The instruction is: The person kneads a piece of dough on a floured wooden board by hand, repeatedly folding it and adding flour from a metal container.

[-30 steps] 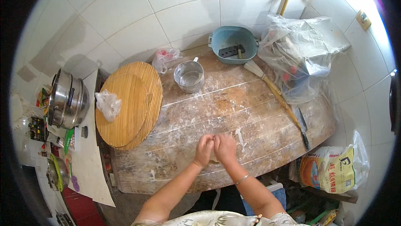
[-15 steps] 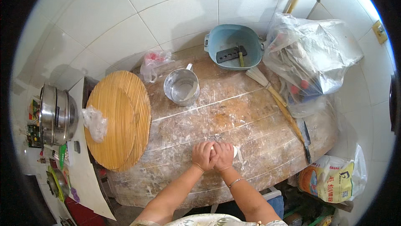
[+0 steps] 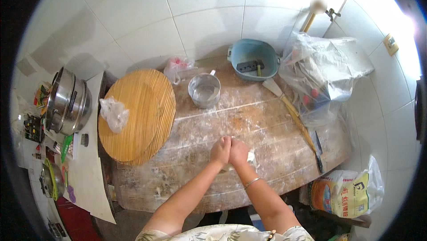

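Note:
My left hand [image 3: 219, 151] and my right hand [image 3: 239, 150] are side by side and touching, fingers curled in, above the middle front of a floury wooden board [image 3: 187, 187]. A pale lump of dough [image 3: 251, 157] lies beneath them; it shows to the right of my right hand and a little below the wrists. My hands hide most of it. A bracelet [image 3: 252, 182] circles my right wrist. Beyond my hands stands a metal cup [image 3: 204, 90] with a handle, dusted white inside.
Round slatted wooden lids [image 3: 133, 138] with a plastic bag [image 3: 114, 114] lie left. A blue-grey basin [image 3: 253, 58] stands at the back. On the right are a brush [image 3: 289, 104], a dark-handled knife [image 3: 318, 152], a plastic-covered bundle [image 3: 329, 63] and a printed sack [image 3: 347, 194]. Steel pots [image 3: 71, 103] stand far left.
My view has shifted, so the board and its things sit differently in the picture. My hands have pushed forward over the dough, knuckles now farther from me, and more dough shows below the wrists.

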Demonstrator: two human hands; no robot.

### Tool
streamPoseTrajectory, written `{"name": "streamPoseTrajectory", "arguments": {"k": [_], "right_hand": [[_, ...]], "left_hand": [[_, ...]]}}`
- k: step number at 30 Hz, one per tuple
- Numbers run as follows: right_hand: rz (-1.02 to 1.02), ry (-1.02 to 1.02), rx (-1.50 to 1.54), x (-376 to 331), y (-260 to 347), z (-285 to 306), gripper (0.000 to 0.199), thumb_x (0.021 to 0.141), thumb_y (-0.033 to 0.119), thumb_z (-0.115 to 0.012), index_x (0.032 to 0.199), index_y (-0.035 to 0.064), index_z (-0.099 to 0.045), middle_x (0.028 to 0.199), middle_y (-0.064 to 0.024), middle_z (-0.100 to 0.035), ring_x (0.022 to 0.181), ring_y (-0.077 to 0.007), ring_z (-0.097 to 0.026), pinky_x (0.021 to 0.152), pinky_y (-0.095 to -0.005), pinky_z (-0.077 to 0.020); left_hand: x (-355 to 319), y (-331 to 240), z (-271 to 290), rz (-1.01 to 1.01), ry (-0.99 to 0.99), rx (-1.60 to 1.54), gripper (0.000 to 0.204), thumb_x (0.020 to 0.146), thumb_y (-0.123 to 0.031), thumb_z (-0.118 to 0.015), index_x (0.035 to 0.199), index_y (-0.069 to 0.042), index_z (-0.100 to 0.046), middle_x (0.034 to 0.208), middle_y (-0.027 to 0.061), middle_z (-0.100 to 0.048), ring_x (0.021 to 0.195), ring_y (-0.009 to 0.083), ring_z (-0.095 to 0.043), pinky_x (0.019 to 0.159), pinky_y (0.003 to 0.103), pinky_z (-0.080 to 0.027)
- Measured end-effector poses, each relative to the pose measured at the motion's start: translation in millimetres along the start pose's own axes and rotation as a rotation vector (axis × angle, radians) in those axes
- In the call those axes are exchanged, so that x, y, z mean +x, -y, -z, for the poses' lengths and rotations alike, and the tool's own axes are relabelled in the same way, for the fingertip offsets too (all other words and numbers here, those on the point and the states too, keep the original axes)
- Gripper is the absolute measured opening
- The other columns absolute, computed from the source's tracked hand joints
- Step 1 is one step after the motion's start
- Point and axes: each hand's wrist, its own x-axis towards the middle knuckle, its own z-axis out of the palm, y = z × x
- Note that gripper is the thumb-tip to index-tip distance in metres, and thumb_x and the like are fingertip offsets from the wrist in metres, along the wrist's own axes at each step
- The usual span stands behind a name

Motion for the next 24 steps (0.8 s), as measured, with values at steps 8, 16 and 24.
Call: {"name": "streamPoseTrajectory", "arguments": {"k": [8, 16, 24], "right_hand": [[0.505, -0.462, -0.091, -79, -55, -49, 0.020, 0.080, 0.028, -0.056, 0.086, 0.0088, -0.060, 0.088, -0.0089, -0.061, 0.086, -0.0264, -0.058, 0.081, -0.0415, -0.0410], [0.352, -0.329, 0.008, 19, -44, -50, 0.014, 0.082, 0.026, -0.058, 0.083, 0.0123, -0.061, 0.082, -0.0072, -0.062, 0.081, -0.0279, -0.059, 0.075, -0.0410, -0.0424], [-0.040, -0.053, 0.215, 71, -28, -24, 0.041, 0.095, 0.039, -0.051, 0.086, 0.0024, -0.066, 0.086, -0.0193, -0.068, 0.083, -0.0405, -0.064, 0.073, -0.0456, -0.0506]], "left_hand": [[-86, 26, -1, -0.636, -0.159, 0.254, 0.047, 0.088, -0.038, -0.054, 0.121, -0.004, -0.056, 0.109, 0.0167, -0.061, 0.098, 0.0342, -0.057, 0.088, 0.049, -0.038], [7, 16, -5, -0.351, -0.135, 0.172, 0.037, 0.090, -0.035, -0.052, 0.111, -0.006, -0.061, 0.098, 0.0152, -0.064, 0.086, 0.0363, -0.059, 0.076, 0.047, -0.045], [27, 18, -18, 0.223, -0.087, 0.186, 0.033, 0.093, -0.036, -0.054, 0.099, -0.006, -0.065, 0.098, 0.0182, -0.066, 0.093, 0.0396, -0.060, 0.079, 0.049, -0.046]]}}
